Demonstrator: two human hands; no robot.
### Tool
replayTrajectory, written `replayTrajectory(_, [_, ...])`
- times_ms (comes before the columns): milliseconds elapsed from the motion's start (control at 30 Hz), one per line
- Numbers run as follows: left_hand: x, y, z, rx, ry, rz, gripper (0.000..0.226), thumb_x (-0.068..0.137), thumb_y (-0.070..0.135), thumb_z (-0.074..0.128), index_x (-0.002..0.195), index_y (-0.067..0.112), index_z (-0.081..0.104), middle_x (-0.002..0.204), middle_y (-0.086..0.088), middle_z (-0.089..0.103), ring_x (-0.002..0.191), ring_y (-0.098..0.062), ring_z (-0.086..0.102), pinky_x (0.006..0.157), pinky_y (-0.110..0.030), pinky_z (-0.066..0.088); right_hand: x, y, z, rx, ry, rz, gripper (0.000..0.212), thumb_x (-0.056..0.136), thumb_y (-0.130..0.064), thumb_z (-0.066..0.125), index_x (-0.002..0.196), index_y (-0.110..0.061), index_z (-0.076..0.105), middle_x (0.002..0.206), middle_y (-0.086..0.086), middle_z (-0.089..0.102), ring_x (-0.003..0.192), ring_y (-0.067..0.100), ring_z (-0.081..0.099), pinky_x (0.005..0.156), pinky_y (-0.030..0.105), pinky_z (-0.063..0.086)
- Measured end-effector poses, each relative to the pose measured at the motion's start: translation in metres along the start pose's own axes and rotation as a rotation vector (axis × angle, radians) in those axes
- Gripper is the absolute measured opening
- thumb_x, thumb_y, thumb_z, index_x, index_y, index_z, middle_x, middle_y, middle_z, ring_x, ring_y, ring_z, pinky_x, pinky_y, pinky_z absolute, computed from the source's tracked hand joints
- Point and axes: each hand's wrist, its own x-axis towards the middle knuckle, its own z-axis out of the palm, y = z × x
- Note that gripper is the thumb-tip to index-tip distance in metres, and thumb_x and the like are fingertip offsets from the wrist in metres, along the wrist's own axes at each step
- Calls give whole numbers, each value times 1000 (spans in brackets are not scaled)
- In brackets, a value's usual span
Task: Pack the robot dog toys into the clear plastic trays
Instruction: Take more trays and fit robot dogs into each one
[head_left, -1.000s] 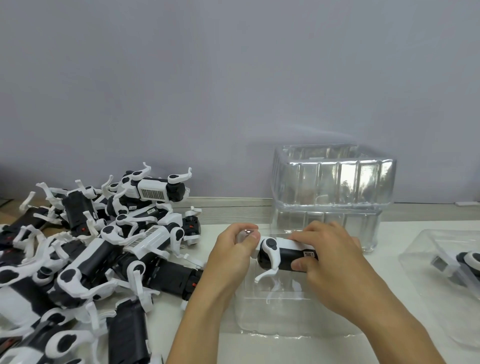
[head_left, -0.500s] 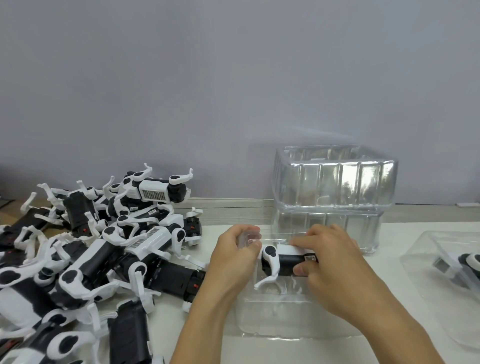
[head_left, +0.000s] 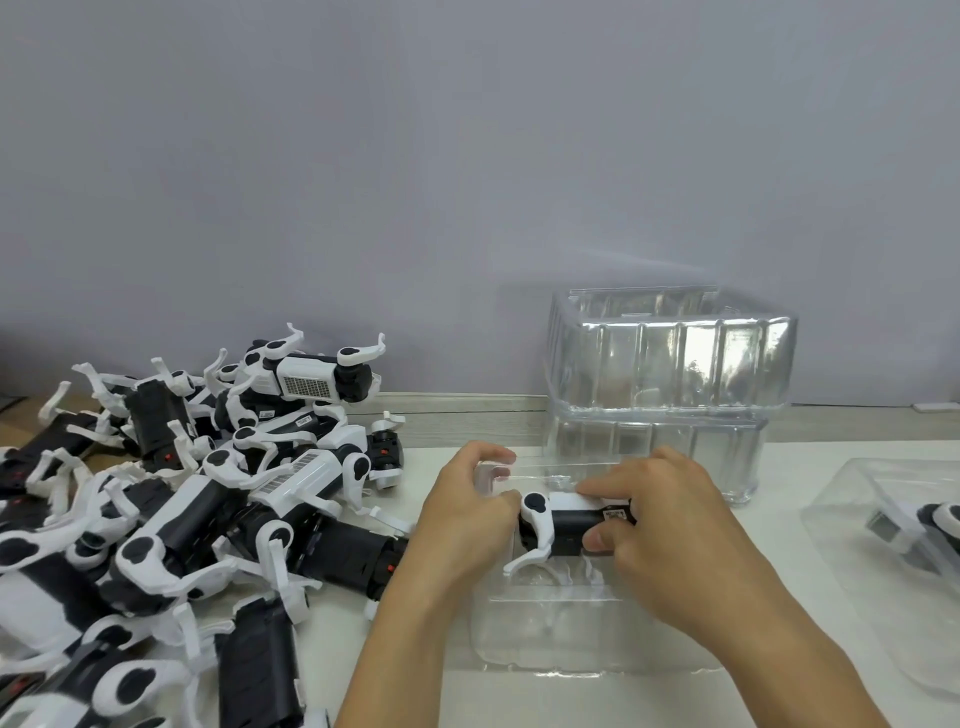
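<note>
A big heap of black-and-white plastic robot dog toys (head_left: 171, 525) is lying on the left of the white tabletop (head_left: 452, 696), waiting to be packed, so most of the job is looking undone. Behind the hands, a tall stack of empty clear plastic trays (head_left: 670, 364) is standing ready. At the right edge, another clear tray (head_left: 852, 525) is already holding one dog, though the frame is cutting it off. In the middle, a shallow clear plastic tray (head_left: 550, 639) is receiving the black-and-white robot dog toy (head_left: 566, 525). The right hand (head_left: 670, 525) is pinching its body between thumb and fingers; the left hand (head_left: 467, 509) is curling round its front end. Whether the legs are seating in the moulded recess is hard to make out through the glare.
</note>
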Motion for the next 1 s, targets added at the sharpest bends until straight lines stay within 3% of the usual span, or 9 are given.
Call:
replayTrajectory(100, [-7, 6, -17, 23, -183, 6, 45, 76, 30, 64, 114, 51, 53, 129, 14, 50, 112, 2, 51, 86, -21, 41, 0, 0, 0, 29, -6, 15, 16, 82, -17, 71, 89, -31, 75, 90, -6, 56, 91, 7, 35, 65, 16, 33])
replayTrajectory(167, [-13, 11, -27, 88, -306, 31, 53, 69, 41, 71, 114, 60, 52, 134, 18, 45, 123, -3, 45, 98, -28, 36, -1, 1, 0, 22, -2, 23, 9, 81, -17, 71, 85, -25, 73, 87, -5, 56, 90, 5, 35, 68, 21, 38])
replayTrajectory(233, [-18, 13, -31, 185, -372, 74, 52, 74, 40, 80, 113, 62, 53, 134, 24, 42, 126, -1, 40, 99, -27, 35, -1, 0, -1, 23, 1, 32, 5, 80, -17, 71, 80, -22, 70, 85, -5, 56, 90, 6, 36, 71, 25, 42])
replayTrajectory(367, [-20, 15, -27, 267, -331, 83, 37, 77, 35, 82, 103, 52, 62, 129, 16, 50, 119, -7, 48, 102, -30, 41, -1, -2, -2, 23, -9, 47, 10, 81, -18, 71, 76, -26, 70, 85, -5, 54, 92, 8, 38, 72, 28, 44])
replayTrajectory(533, [-21, 19, -20, 364, -297, 85, 35, 77, 31, 82, 97, 46, 57, 119, 18, 43, 98, 1, 49, 74, -16, 37, -3, -3, -2, 37, -14, 80, 25, 81, -18, 76, 101, -33, 75, 94, -12, 44, 92, 9, 38, 73, 27, 37])
replayTrajectory(667, [-21, 17, -20, 366, -314, 109, 24, 82, 46, 73, 98, 48, 55, 120, 24, 41, 108, 7, 44, 78, -17, 37, -2, -2, -2, 52, -37, 103, 33, 81, -21, 77, 109, -38, 73, 97, -12, 44, 91, 9, 39, 68, 21, 32])
replayTrajectory(733, [-19, 17, -15, 360, -242, 136, 20, 82, 53, 70, 94, 44, 58, 122, 24, 43, 114, 6, 42, 82, -16, 35, -1, -1, -2, 45, -36, 108, 35, 81, -23, 77, 112, -39, 72, 99, -10, 45, 92, 8, 39, 70, 21, 31])
replayTrajectory(800, [-15, 15, -7, 370, -147, 190, 19, 81, 48, 74, 88, 37, 60, 123, 20, 46, 120, 2, 42, 88, -17, 33, -1, 0, -1, 43, -35, 107, 37, 81, -24, 77, 114, -38, 71, 98, -10, 44, 93, 8, 38, 73, 22, 31])
replayTrajectory(1000, [-11, 9, -4, 310, -115, 192, 21, 80, 40, 77, 75, 33, 58, 114, 19, 51, 105, 19, 42, 79, -7, 31, -2, 3, -13, 57, -76, 100, 35, 85, -26, 76, 118, -36, 70, 111, -9, 55, 107, 11, 55, 82, 20, 41])
